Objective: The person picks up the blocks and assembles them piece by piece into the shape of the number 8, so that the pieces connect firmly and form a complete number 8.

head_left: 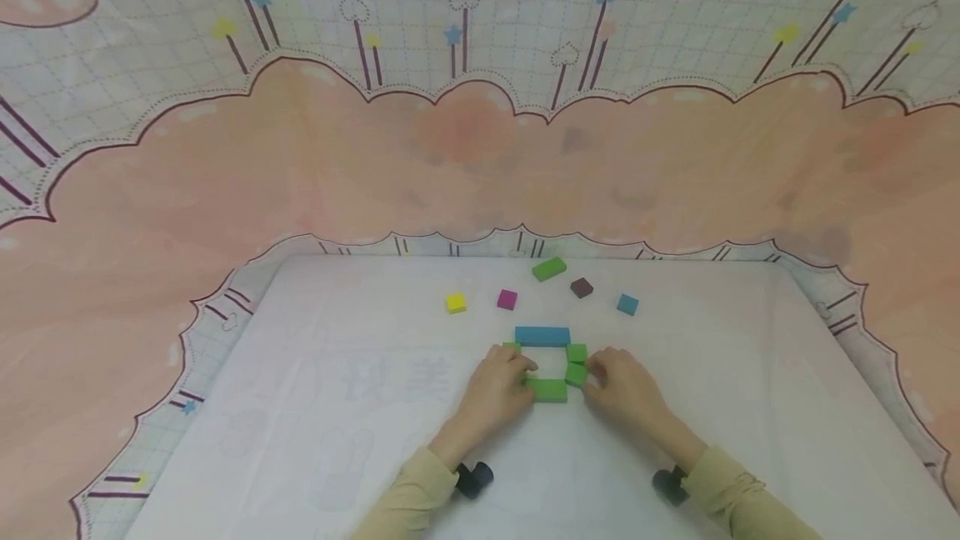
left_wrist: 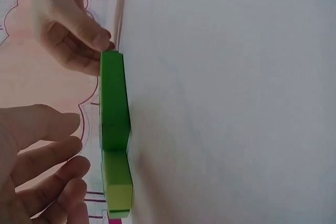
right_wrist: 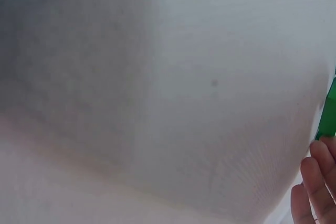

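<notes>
The left hand [head_left: 495,386] is hanging beside the front green block [head_left: 551,391], its grip apart. The right hand [head_left: 626,386] is touching the right green block [head_left: 576,375], its grip loose, fingers nearly straight. On the table [head_left: 360,315], a blue bar [head_left: 542,337] is closing the ring's far side; a yellow cube [head_left: 456,303] is lying beyond.

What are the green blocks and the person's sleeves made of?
The green blocks look like smooth painted wood, maybe plastic: even color, crisp edges, little shine. The sleeves look like soft, matte cloth, because they crease and fold.
</notes>
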`<action>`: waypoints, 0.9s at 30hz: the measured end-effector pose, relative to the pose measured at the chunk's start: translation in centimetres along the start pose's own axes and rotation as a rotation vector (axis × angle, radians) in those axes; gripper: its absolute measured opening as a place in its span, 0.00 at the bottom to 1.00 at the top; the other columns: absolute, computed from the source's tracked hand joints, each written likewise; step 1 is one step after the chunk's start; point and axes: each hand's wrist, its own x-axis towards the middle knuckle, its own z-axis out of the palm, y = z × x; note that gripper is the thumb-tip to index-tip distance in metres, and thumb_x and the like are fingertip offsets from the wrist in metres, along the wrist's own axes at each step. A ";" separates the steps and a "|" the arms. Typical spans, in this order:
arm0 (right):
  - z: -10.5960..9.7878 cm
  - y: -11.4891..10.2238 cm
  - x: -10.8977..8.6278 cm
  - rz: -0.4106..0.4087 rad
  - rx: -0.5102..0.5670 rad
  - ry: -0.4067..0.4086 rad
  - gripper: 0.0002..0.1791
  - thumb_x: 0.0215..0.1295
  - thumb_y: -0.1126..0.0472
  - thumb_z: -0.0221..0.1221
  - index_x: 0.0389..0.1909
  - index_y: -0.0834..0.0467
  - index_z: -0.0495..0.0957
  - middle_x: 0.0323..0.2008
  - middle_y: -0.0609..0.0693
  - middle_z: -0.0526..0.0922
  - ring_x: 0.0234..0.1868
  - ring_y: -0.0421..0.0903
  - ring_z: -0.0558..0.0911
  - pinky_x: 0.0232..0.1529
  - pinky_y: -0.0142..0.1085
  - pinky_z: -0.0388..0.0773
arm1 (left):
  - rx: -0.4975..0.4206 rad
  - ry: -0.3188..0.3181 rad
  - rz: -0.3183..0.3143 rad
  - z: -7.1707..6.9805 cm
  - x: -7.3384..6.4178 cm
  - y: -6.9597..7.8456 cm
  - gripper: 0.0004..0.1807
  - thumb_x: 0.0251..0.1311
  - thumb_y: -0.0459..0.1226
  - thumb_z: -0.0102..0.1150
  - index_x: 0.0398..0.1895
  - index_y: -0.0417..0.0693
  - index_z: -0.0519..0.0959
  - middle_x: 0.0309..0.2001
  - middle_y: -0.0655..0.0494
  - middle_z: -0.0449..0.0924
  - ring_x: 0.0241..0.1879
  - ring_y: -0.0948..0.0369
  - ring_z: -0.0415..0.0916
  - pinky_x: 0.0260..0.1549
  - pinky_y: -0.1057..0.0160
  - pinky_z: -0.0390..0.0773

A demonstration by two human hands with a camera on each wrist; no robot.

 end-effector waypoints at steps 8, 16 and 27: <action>0.0 1.0 -0.2 0.012 0.029 -0.010 0.19 0.57 0.58 0.62 0.51 0.57 0.78 0.48 0.52 0.81 0.53 0.51 0.77 0.57 0.51 0.75 | -0.085 0.013 -0.091 -0.9 0.2 -0.8 0.14 0.55 0.37 0.63 0.45 0.47 0.82 0.41 0.55 0.78 0.38 0.62 0.66 0.37 0.68 0.72; -0.6 2.1 -0.5 0.047 0.041 -0.018 0.18 0.59 0.56 0.62 0.50 0.56 0.78 0.49 0.53 0.81 0.54 0.53 0.77 0.56 0.52 0.75 | -0.155 0.023 -0.123 -1.1 0.9 -1.8 0.13 0.56 0.36 0.62 0.45 0.44 0.82 0.40 0.53 0.78 0.38 0.62 0.67 0.38 0.67 0.73; -1.7 3.4 -0.8 0.124 0.094 -0.014 0.17 0.63 0.56 0.59 0.51 0.56 0.77 0.50 0.54 0.81 0.55 0.56 0.77 0.55 0.53 0.75 | -0.249 0.020 -0.206 -1.5 2.7 -3.2 0.14 0.60 0.37 0.60 0.49 0.46 0.80 0.45 0.51 0.77 0.46 0.58 0.73 0.45 0.61 0.77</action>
